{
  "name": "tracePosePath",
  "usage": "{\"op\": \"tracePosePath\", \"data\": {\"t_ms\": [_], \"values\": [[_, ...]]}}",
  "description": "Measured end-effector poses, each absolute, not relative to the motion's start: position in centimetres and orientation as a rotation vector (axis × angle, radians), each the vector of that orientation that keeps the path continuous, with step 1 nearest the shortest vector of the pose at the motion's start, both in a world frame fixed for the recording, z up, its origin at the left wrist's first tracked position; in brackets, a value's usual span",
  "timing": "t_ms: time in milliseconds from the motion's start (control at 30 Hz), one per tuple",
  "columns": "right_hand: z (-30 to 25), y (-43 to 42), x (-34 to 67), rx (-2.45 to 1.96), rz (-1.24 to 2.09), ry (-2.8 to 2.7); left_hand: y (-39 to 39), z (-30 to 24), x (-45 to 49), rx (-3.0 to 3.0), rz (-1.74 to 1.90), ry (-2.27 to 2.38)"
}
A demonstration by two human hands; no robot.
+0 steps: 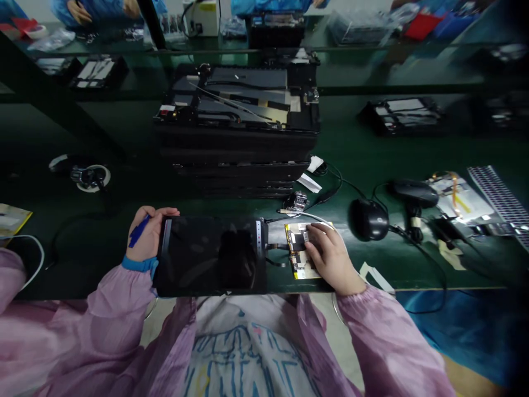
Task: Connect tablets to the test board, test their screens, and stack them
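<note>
A black tablet screen (210, 255) lies flat at the near edge of the green bench (363, 160). My left hand (145, 232) is closed round a blue pen-like tool (138, 231) and rests against the tablet's left edge. A small yellow circuit board (298, 248) sits just right of the tablet, joined to it by a flat cable. My right hand (330, 256) lies on that board with its fingers curled, pressing down on it.
A stack of black trays with opened devices (237, 118) stands behind the tablet. A black mouse (368, 219), a handheld scanner (414, 196) and cables lie to the right. A tape roll (91, 177) is at the left. Other people's hands (78, 11) work at the far bench.
</note>
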State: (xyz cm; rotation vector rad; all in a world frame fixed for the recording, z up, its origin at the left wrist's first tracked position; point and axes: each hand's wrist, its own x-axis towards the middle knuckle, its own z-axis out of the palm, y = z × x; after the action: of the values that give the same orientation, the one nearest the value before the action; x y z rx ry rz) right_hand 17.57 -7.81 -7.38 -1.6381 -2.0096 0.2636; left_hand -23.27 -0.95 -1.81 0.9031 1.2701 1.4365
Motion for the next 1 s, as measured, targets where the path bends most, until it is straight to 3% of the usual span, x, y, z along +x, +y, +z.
{"op": "tracePosePath", "data": {"t_ms": [233, 467, 800, 1000], "values": [[-4.3, -5.9, 17.9, -1.29, 0.677, -2.399, -1.0, -2.0, -23.4, 1.075, 1.464, 1.235], [-1.1, -1.4, 17.4, -1.207, 1.028, -2.845, -1.2, -1.9, -23.3, 1.149, 1.439, 1.282], [-1.2, -0.6, 16.1, -1.144, 0.967, -2.928, -1.3, 1.7, -24.7, 1.538, 1.016, 1.496], [-2.0, -0.9, 17.1, -1.122, 1.017, -2.729, -4.4, 6.0, -18.5, 1.718, 0.749, 1.439]]}}
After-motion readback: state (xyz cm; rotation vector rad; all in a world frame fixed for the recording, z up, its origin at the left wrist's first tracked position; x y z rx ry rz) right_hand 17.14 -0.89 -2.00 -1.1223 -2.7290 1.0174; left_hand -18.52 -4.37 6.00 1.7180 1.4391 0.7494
